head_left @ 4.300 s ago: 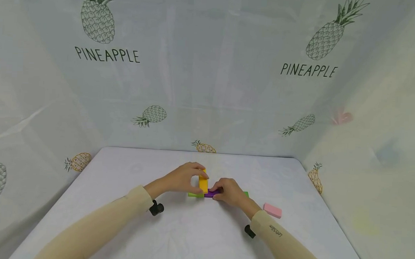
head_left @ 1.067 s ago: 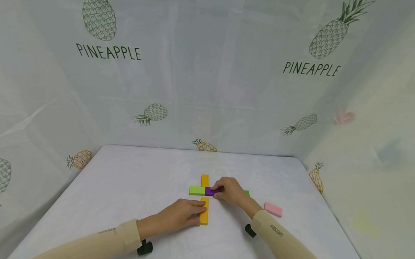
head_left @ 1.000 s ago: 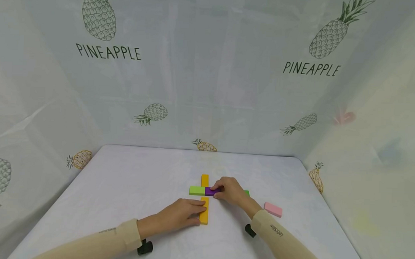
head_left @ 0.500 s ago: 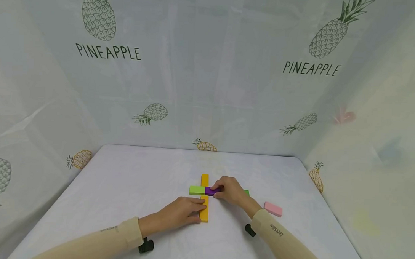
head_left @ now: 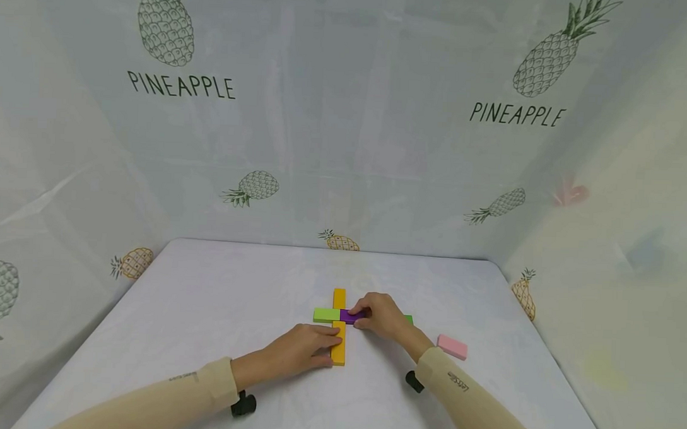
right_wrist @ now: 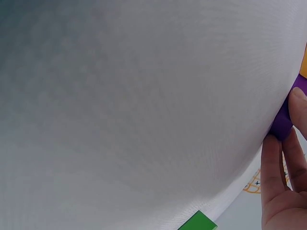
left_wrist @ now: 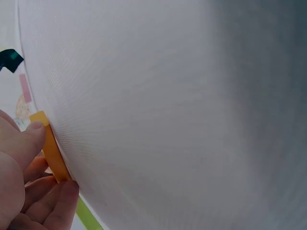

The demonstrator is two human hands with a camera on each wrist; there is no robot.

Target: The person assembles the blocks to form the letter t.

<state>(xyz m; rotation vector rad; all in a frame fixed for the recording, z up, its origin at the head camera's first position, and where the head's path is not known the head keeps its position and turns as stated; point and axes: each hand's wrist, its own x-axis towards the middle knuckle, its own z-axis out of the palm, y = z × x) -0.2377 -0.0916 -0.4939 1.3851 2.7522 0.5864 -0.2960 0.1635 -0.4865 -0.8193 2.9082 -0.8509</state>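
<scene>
My left hand (head_left: 299, 350) grips a yellow block (head_left: 338, 344) that lies flat, its long side pointing away from me; in the left wrist view the thumb and fingers pinch that block (left_wrist: 54, 154). Its far end meets the row where a light green block (head_left: 326, 315) and a purple block (head_left: 349, 316) join. My right hand (head_left: 381, 317) pinches the purple block, whose right part is hidden by the fingers; the right wrist view shows thumb and fingertips on the purple block (right_wrist: 282, 118). Beyond the row, a second yellow block (head_left: 339, 298) points away from me.
Just past the right hand, a green block (head_left: 409, 320) is mostly hidden; its corner (right_wrist: 198, 222) shows in the right wrist view. A pink block (head_left: 452, 346) lies alone at the right. The white-covered table (head_left: 233, 280) ends at a pineapple-print sheet (head_left: 347, 113).
Earlier the left hand held a yellow block upright at the row. Since then it has moved to the near yellow block and slid it away from me up to the row. The right hand stays put.
</scene>
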